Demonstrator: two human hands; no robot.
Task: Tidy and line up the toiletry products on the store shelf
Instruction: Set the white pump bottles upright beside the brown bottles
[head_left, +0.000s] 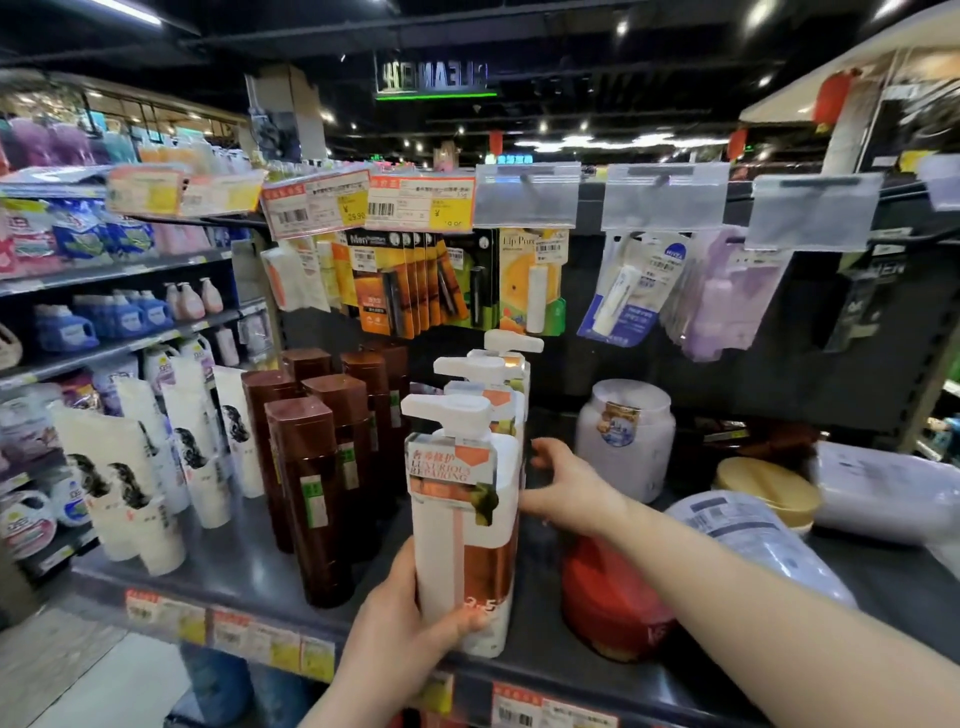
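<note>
Fingers of the left hand (400, 639) clasped the front pump bottle (467, 519) (low down); right hand (566, 483) touched its side, grip unclear.

Legend: the front pump bottle (451, 470) is showing "LUXURIOUS REPAIRING". At 12 o'clock, the orange-black card (370, 280) is reading "Men" and the orange card (522, 270) "Lip Pure". At 1 o'clock, the blue card (674, 253) is reading "NIVEA". At 11 o'clock, the price tag (355, 214) is displaying "29.90".

- The right hand (569, 483), just right of the front pump bottle (462, 525), has its fingertips hidden behind it, so its grip cannot be told.
- The pump bottles (491, 366) behind it show only their heads.
- The red tub (608, 597) to its right is partly covered by the forearm.
- The price tags (550, 716) below it are cut by the bottom edge, and their print is blurred.
</note>
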